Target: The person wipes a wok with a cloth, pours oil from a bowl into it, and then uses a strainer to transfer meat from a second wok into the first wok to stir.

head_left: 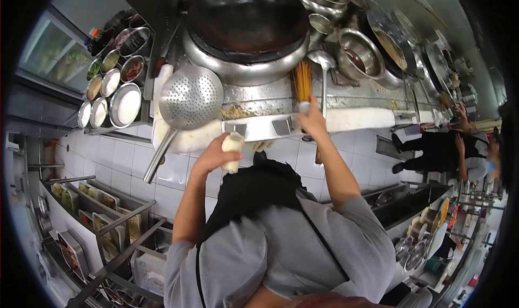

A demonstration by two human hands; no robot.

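My left hand (211,157) is closed around a cream-coloured rolled cloth (233,146), held just in front of the stove's near edge. My right hand (313,122) grips the pale handle end of a wok brush (303,83), whose yellow-brown bristles point away from me over the stove top. Ahead of both hands a big dark wok (246,18) rests on a round metal ring (248,73). Beside the brush lies a steel ladle (323,64). Left of the ring a perforated strainer (191,98) lies with its handle out over the near edge.
Small tubs of ingredients (127,105) stand at the left. Steel bowls (361,54) and pans crowd the back right. Food scraps (238,112) lie on the stove top. Racks with food containers (111,229) are behind me on the left. Another person (440,151) stands at the right.
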